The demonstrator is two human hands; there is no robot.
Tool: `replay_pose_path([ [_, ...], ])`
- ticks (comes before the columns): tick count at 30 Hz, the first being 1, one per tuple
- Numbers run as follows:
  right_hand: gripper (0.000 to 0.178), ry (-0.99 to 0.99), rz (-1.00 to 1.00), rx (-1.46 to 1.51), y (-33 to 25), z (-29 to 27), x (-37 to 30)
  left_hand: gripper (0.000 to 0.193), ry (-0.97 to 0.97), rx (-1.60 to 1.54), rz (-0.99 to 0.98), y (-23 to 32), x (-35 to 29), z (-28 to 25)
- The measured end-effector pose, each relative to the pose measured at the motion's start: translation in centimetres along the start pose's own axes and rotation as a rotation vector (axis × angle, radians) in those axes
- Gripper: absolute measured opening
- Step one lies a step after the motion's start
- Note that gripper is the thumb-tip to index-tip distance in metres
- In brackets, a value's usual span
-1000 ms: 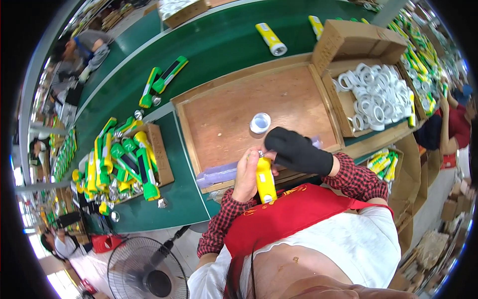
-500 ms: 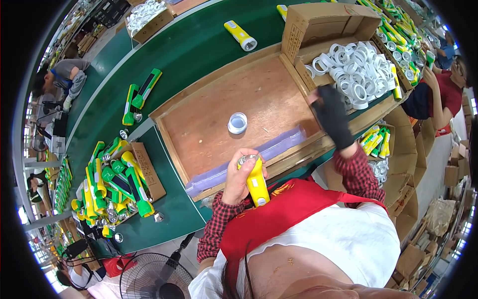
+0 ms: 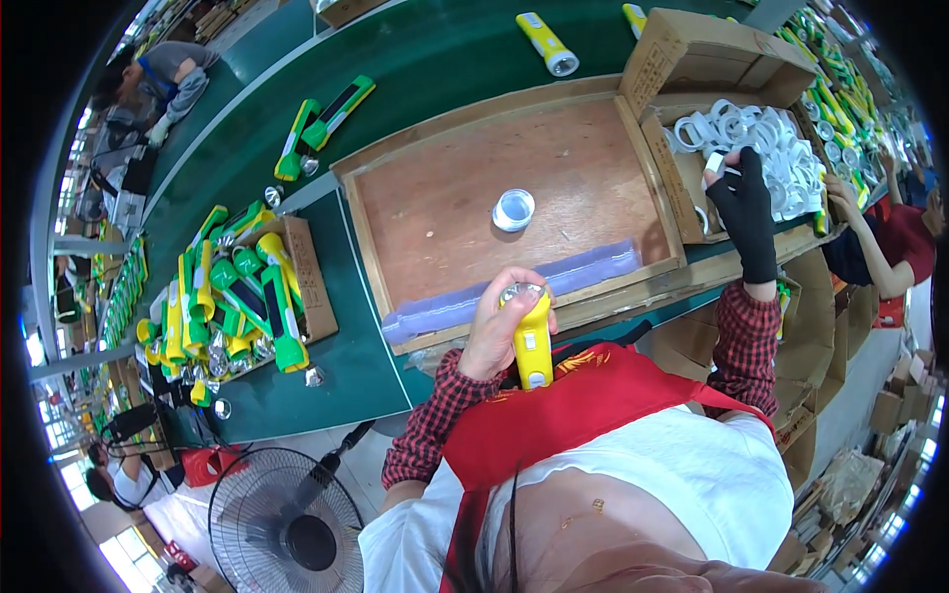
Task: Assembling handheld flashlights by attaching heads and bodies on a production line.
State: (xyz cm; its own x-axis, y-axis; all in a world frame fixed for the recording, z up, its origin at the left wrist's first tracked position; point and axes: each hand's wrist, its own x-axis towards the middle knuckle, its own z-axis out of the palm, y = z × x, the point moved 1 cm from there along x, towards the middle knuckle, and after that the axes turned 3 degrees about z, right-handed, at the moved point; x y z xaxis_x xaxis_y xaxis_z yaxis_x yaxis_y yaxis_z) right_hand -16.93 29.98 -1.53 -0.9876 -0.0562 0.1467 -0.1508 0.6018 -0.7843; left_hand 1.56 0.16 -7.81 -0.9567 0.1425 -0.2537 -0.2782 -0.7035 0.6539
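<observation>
My left hand [image 3: 489, 334] is wrapped round a yellow flashlight [image 3: 534, 346], its lens end up and its handle toward my red apron. In a black fingerless glove, my right hand [image 3: 746, 208] is at the near edge of a cardboard box [image 3: 674, 163] full of white plastic rings [image 3: 791, 188]. A white ring [image 3: 714, 164] is pinched between its fingertips. On the wooden tray [image 3: 435, 188] in front of me stands a small round white container [image 3: 513, 211] with pale contents. A strip of translucent purple plastic [image 3: 514, 291] lies along the tray's near side.
At left, green and yellow flashlights [image 3: 237, 296] are heaped by a carton [image 3: 311, 282]. Two more [image 3: 321, 124] lie beyond, and a yellow one [image 3: 546, 44] lies behind the tray. A fan [image 3: 297, 524] stands lower left. A co-worker [image 3: 890, 247] is at right.
My right hand has moved from the tray's right edge to the ring box and now pinches a white ring. My left hand still holds the flashlight. The whole view has shifted slightly.
</observation>
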Motion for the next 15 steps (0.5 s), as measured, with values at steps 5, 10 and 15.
replay_pose_path([
  [5,0.033,-0.429,-0.371,0.424,-6.7,7.1,-4.4,0.032,-0.047,0.056,-0.006,0.2,-0.3,0.6],
  [10,0.039,-0.691,-0.411,0.488,-9.2,13.5,-10.6,0.049,-0.101,-0.032,-0.091,1.3,-1.0,0.6],
  [15,0.035,-0.657,-0.482,0.488,-9.3,14.1,-11.0,0.066,-0.115,0.000,-0.078,0.3,-1.5,-0.8],
])
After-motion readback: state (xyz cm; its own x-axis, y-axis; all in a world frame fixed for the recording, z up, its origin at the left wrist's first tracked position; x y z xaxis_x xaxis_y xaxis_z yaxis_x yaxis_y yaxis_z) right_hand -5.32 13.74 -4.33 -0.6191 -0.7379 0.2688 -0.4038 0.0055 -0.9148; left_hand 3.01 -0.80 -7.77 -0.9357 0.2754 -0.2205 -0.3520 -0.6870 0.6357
